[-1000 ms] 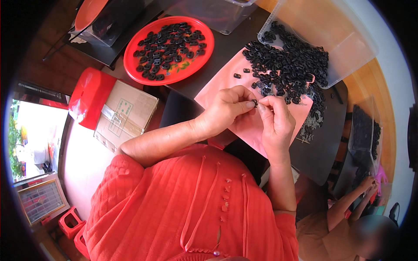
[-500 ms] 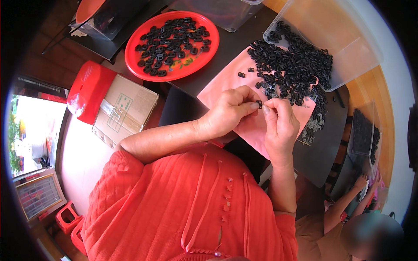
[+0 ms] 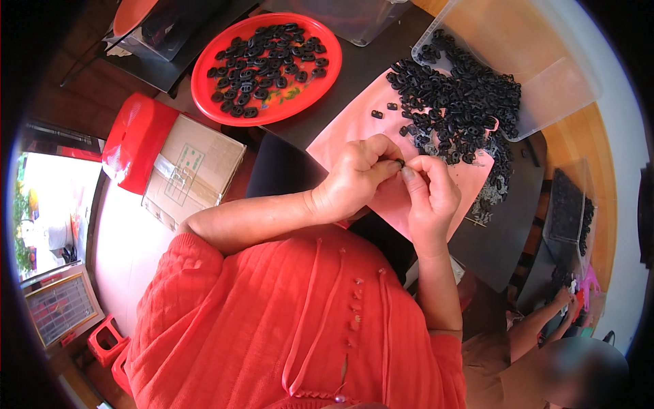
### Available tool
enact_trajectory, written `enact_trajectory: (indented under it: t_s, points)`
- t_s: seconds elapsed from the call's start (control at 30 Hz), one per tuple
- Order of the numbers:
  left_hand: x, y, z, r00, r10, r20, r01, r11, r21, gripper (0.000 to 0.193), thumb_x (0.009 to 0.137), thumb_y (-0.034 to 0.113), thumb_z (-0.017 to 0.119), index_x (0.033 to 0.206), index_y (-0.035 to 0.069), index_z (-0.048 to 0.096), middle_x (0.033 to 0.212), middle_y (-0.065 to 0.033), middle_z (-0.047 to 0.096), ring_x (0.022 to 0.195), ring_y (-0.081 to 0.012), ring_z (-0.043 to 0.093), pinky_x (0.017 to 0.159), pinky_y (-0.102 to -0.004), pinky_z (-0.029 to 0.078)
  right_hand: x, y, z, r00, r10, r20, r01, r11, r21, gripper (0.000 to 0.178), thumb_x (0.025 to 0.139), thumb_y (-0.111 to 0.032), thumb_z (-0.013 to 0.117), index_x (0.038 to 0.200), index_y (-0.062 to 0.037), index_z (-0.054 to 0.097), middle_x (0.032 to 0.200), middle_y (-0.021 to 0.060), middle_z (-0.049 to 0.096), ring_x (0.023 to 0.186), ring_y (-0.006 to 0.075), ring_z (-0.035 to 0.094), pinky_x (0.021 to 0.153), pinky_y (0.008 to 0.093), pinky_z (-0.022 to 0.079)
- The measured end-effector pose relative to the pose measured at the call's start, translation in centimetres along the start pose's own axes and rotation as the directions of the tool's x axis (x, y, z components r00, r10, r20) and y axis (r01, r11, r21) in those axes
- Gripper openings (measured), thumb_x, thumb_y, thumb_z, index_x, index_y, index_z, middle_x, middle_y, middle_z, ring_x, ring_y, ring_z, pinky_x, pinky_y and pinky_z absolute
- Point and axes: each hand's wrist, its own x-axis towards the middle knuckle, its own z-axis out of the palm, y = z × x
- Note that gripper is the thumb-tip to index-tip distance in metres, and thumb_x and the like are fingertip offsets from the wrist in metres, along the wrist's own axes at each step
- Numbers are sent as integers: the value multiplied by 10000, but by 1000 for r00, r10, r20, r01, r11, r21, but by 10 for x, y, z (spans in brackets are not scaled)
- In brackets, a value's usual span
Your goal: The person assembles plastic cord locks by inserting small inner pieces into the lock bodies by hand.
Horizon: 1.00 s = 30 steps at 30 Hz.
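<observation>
Head view: the left hand (image 3: 355, 174) pinches a small black piece (image 3: 400, 163) between thumb and index finger, above the pink sheet (image 3: 334, 136) on the table (image 3: 364, 65). The right hand's (image 3: 434, 198) thumb and index finger meet its right side; whether they grip it or only touch it cannot be told. A heap of black pieces (image 3: 460, 102) lies toward the table's right edge, with 2 loose pieces (image 3: 377, 114) nearer the sheet's left edge. A red tray (image 3: 313, 89) of similar pieces (image 3: 246, 87) sits at the table's left edge. The fingertip hold looks slight, so uneven pressure could make the piece slip, perhaps over the table's near edge; a stray wrist might scatter the loose pieces.
</observation>
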Motion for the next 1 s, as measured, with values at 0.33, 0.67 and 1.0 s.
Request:
enact_trajectory:
  t_s: [0.33,0.67,1.0]
  points:
    - [8,7,-12,981,-118,157,121,993,-10,101,953,50,652,1027,-17,668,869,-34,671,799,-82,605,723,-255,503,2,-2,-11,995,93,-24,-89,987,132,103,889,90,659,920,3,612,811,35,586,669,112,538,601,247,440]
    - [-1,4,-10,987,71,142,-87,991,105,53,928,-10,612,980,-9,601,839,-128,642,768,-220,642,691,-330,497,2,-13,-9,992,117,54,-125,977,175,139,851,109,676,873,-4,598,774,35,561,629,113,529,570,249,425]
    - [8,1,-17,975,-41,218,57,996,-68,49,954,13,601,995,-14,605,801,-75,618,707,-138,608,630,-302,480,23,-9,-27,811,468,349,-578,734,357,91,887,27,713,873,-6,629,779,-54,586,684,45,507,630,209,426]
